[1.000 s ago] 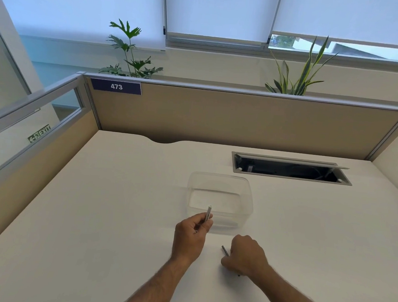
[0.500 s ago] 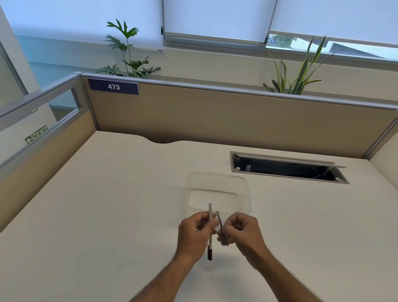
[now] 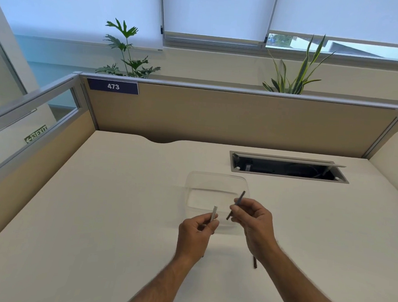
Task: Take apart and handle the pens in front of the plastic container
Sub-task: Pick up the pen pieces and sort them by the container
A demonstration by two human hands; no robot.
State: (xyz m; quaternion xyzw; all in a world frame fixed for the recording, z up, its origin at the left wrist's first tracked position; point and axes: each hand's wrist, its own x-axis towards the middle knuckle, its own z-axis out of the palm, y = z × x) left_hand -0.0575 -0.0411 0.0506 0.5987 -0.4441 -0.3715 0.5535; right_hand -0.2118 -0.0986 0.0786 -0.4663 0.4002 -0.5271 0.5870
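A clear plastic container (image 3: 216, 176) stands on the white desk (image 3: 119, 204). Just in front of it, above the desk, my left hand (image 3: 195, 235) pinches a pale pen piece (image 3: 214, 213) that sticks up from the fingers. My right hand (image 3: 254, 222) holds a thin dark pen (image 3: 238, 202) tilted up to the right, over the container's near right corner. The two pieces are apart. Another dark pen (image 3: 255, 263) lies on the desk, mostly hidden under my right wrist.
An open cable tray (image 3: 286, 168) is sunk into the desk at the back right. Beige partition walls (image 3: 219, 117) close off the back and left. Plants stand behind the partition.
My right hand picked a dark pen up off the desk and brought it to the left hand's pen. Now the hands have drawn apart, the right one moving up and right.
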